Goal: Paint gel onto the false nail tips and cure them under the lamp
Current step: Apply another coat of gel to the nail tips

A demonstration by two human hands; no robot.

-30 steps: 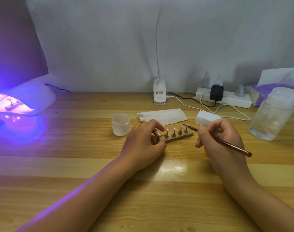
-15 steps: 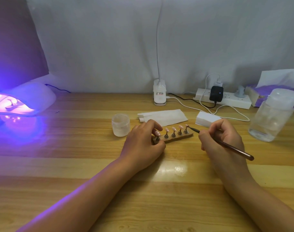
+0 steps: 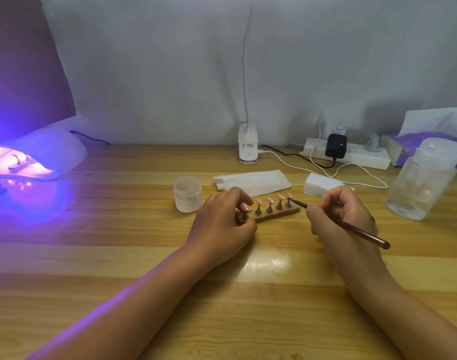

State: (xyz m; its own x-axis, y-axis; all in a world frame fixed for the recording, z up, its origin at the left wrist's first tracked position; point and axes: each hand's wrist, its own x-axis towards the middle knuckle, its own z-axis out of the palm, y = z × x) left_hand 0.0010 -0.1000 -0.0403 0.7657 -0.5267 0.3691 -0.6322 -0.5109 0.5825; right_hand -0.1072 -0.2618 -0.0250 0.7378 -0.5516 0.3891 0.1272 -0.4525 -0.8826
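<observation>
Leftmost, the curing lamp (image 3: 53, 154) glows violet at the left edge of the table (image 3: 118, 255), well apart from the small frosted jar (image 3: 187, 194) that stands just beside our left hand (image 3: 222, 227), whose curled fingers and thumb pinch the left end of the wooden holder (image 3: 276, 215). Along that holder, at mid-table, five pink false nail tips (image 3: 269, 200) stand on short pegs, and the tip of the brush (image 3: 357, 231) reaches the rightmost one. Our right hand (image 3: 344, 216) grips the brush like a pen, its handle slanting down to the right, with the clear plastic bottle (image 3: 424, 178) standing farther right.
</observation>
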